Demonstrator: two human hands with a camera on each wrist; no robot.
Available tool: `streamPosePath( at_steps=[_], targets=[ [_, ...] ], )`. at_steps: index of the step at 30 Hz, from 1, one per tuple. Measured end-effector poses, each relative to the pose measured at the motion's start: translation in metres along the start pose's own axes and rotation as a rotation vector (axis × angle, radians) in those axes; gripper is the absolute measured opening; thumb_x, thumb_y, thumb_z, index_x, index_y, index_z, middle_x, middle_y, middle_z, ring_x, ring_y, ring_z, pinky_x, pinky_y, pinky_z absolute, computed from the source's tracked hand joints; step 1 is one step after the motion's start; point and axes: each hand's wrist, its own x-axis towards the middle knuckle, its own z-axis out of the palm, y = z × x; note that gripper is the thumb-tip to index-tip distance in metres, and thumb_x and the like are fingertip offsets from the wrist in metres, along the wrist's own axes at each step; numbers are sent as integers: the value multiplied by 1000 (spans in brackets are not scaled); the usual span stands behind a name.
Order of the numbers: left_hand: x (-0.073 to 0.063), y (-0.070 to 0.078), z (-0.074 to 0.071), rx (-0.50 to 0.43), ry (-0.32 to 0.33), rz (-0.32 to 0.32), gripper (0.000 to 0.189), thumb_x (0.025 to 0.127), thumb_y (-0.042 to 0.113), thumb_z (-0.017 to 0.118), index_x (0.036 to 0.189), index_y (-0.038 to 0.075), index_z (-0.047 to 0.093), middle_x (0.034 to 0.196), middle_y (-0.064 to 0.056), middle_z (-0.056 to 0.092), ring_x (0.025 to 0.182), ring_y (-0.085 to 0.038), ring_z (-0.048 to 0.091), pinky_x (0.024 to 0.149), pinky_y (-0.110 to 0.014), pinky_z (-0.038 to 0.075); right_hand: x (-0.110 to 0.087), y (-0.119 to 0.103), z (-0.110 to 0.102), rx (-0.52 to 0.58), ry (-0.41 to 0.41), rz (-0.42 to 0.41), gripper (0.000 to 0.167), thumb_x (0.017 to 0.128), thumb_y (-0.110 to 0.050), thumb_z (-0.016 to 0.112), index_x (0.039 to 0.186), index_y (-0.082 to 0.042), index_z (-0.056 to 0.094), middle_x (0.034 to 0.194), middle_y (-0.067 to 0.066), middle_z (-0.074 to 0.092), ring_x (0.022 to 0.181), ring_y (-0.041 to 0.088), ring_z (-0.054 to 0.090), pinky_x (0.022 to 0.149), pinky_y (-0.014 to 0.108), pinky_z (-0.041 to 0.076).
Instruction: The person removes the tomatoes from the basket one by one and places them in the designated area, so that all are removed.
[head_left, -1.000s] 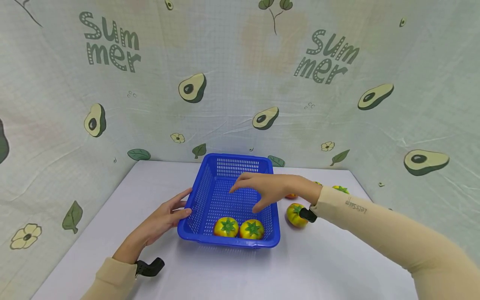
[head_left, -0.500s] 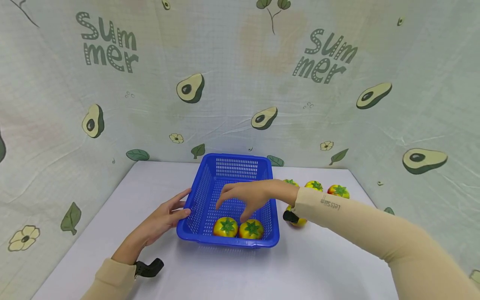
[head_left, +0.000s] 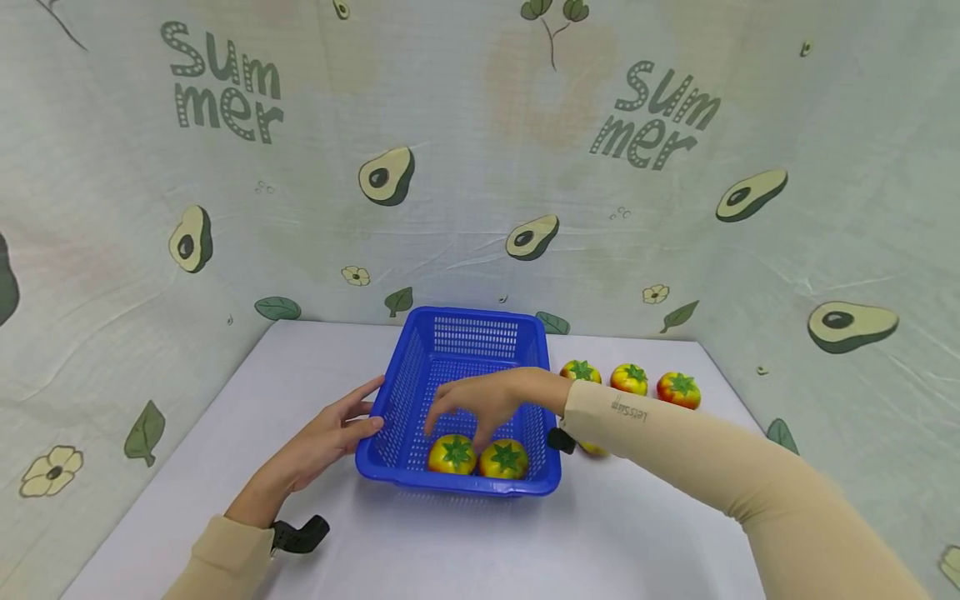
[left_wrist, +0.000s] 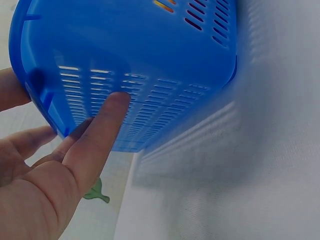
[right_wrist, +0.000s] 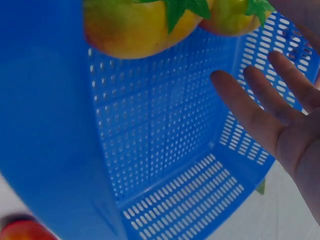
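Note:
A blue plastic basket with slotted walls stands tilted slightly on the white table. Two yellow-red tomatoes with green leafy tops lie side by side at its near end. My left hand holds the basket's left rim, thumb at the rim and fingers against the outer wall. Over the basket, my right hand reaches in from the right with fingers spread and bent downward. Its thumb overlaps the gap between the tomatoes in the head view. Nothing is in its palm in the right wrist view.
Right of the basket, three more tomatoes sit in a row at the back of the table. Another tomato is mostly hidden under the right sleeve. A printed cloth closes off the back and sides.
My right hand has moved left and toward me, lower over the two tomatoes in the basket. The back-row tomatoes have come into view from behind the arm. The left hand keeps its place.

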Motion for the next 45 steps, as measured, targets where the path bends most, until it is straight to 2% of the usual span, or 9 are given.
streamPosePath(
  at_steps=[11, 16, 25, 36, 40, 45],
  targets=[
    [0, 1, -1, -8, -8, 2, 79, 106, 34, 66, 171, 27, 22, 164, -28, 37, 140, -44, 54, 110, -54, 52, 8, 3, 8, 22, -45, 9, 61, 90, -21, 87, 145, -32, 64, 147, -5, 55, 136, 19, 54, 111, 36, 50],
    [-1, 1, -1, -7, -6, 1, 79, 106, 34, 66, 171, 26, 22, 163, -28, 38, 137, -42, 57, 110, -54, 53, 13, 1, 7, 24, -72, 4, 59, 90, -19, 88, 144, -31, 66, 146, -5, 56, 136, 19, 55, 111, 34, 51],
    [-1, 1, 0, -9, -5, 0, 78, 107, 34, 65, 171, 26, 22, 163, -28, 37, 138, -43, 56, 110, -54, 52, 23, -2, 9, 8, -143, -9, 58, 90, -18, 87, 144, -28, 66, 147, -9, 59, 130, 8, 54, 111, 26, 49],
    [0, 1, 0, -15, -11, 6, 79, 106, 34, 66, 171, 26, 22, 164, -29, 36, 139, -43, 56, 110, -54, 52, 26, -6, 12, -17, -136, 16, 56, 90, -17, 87, 141, -26, 66, 141, -11, 64, 127, 6, 58, 113, 27, 48],
    [0, 1, 0, -14, -6, 2, 78, 106, 35, 66, 171, 26, 22, 164, -29, 36, 139, -44, 56, 109, -53, 53, 22, -7, 6, -26, -123, 6, 56, 90, -16, 87, 142, -23, 66, 140, -10, 64, 126, 7, 58, 110, 25, 50],
    [-1, 1, 0, -9, 0, -3, 78, 106, 34, 66, 171, 26, 23, 164, -29, 37, 138, -44, 56, 109, -54, 53, 12, -6, -8, -25, -61, 0, 55, 90, -16, 87, 141, -22, 67, 138, -9, 64, 125, 9, 57, 106, 25, 52]
  ],
)
